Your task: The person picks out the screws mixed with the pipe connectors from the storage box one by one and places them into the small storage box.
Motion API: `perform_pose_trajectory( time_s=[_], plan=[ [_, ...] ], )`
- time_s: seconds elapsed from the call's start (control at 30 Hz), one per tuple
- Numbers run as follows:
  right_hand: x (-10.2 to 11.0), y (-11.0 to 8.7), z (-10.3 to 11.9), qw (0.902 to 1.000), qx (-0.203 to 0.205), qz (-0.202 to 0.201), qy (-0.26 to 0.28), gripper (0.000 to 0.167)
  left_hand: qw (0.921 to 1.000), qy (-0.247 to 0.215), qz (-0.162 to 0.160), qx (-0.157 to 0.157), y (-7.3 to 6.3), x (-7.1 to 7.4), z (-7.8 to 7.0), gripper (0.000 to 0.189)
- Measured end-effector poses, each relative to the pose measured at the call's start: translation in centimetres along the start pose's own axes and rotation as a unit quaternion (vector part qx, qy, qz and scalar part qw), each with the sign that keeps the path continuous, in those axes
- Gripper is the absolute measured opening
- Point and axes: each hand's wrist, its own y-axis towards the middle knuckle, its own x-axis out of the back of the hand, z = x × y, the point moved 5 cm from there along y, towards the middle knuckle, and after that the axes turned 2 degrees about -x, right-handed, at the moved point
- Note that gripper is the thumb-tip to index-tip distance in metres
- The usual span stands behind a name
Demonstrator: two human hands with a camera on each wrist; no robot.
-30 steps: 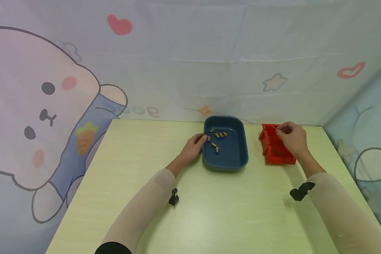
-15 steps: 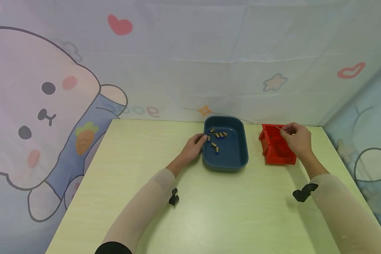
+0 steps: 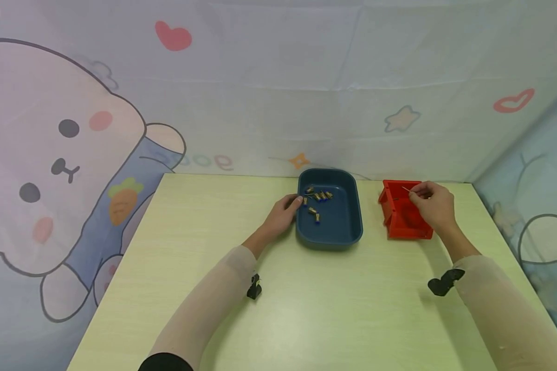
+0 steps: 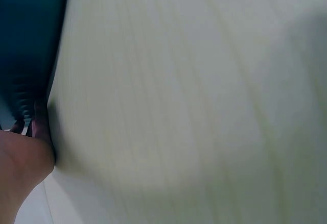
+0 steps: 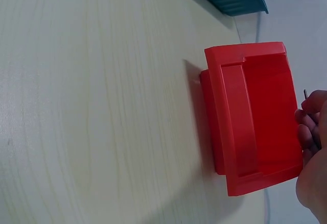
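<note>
**Red bin, thin pin: a fine pinch held over the opening**

Red plastic marks the centre of the work — a small open-fronted bin (image 3: 401, 214) at the right of the table, with the right hand (image 3: 431, 203) poised over its far rim. Thumb and fingertips pinch a thin metal pin (image 3: 405, 188), whose free end points out over the bin's opening; the right wrist view shows only its dark tip above the curled fingers (image 5: 309, 119). To do this well, I judge the pinch should stay light but firm and low over the opening, so that so slight a thing drops inside rather than glancing off the rim.

The left hand (image 3: 282, 214) rests against the near-left edge of the dark blue tray (image 3: 348, 232), fingers curled onto its rim — a steadying hold. Small brass-coloured cylindrical parts (image 3: 316, 198) lie loose in the tray's far half. Tray and bin stand apart on the pale wooden table (image 3: 204, 232).
</note>
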Motion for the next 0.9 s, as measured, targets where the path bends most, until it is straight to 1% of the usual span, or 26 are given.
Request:
perform_pose_trajectory(
  time_s=[0.13,0.33,0.6,0.9],
  plan=[
    [-0.10,-0.07,-0.19,1.0000,0.001,0.003,0.001,0.022,1.0000,0.006,0.001,0.001,0.04,-0.02,0.10,0.067],
    [-0.18,-0.01,-0.45,1.0000,-0.002,-0.001,0.001,0.021,1.0000,0.007,-0.001,0.002,0.04,-0.08,0.16,0.063],
    [-0.33,-0.05,-0.43,0.9999,0.006,-0.004,0.009,0.022,1.0000,0.005,-0.001,0.000,0.04,-0.13,0.07,0.061],
    [-0.47,0.11,-0.30,0.9998,0.004,-0.005,0.018,0.028,0.9998,0.019,-0.004,-0.004,-0.02,0.03,-0.11,0.063]
  ],
)
